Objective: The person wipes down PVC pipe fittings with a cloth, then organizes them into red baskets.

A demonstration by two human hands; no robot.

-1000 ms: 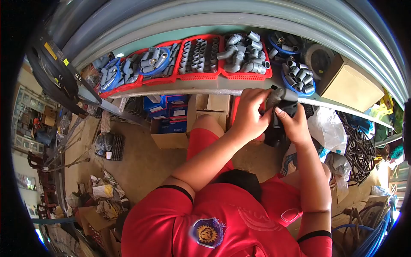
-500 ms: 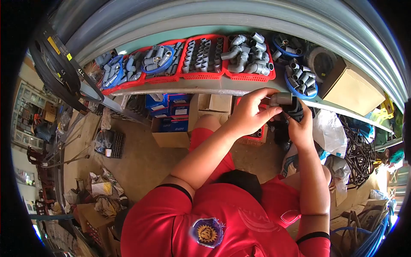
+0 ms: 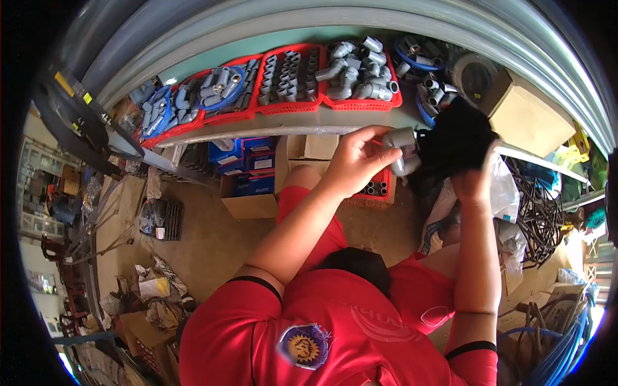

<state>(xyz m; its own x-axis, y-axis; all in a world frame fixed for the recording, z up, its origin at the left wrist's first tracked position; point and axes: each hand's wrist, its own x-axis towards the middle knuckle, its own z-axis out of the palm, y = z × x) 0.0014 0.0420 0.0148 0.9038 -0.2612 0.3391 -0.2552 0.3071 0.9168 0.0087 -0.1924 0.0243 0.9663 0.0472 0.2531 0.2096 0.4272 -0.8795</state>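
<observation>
Left hand (image 3: 357, 161) is closed around a grey pipe fitting (image 3: 400, 145), fingers wrapped over the elbow end, thumb on the near side; the grip looks set to steady the piece at its open socket. Right hand (image 3: 475, 183) comes up from 5 o'clock and clutches a black plastic bag (image 3: 458, 138), fist shut on the bunched material; the bag mouth sits just at 3 o'clock of the fitting, touching it as far as I can tell. Both are held just below the shelf (image 3: 309, 122) edge, in front of the red baskets (image 3: 290, 80) of grey fittings at 12 o'clock; blue-rimmed tub (image 3: 430, 96) of couplers just above the bag; cardboard box (image 3: 534, 122) at 2 o'clock; a small red crate (image 3: 376, 190) of fittings under the left hand.
</observation>
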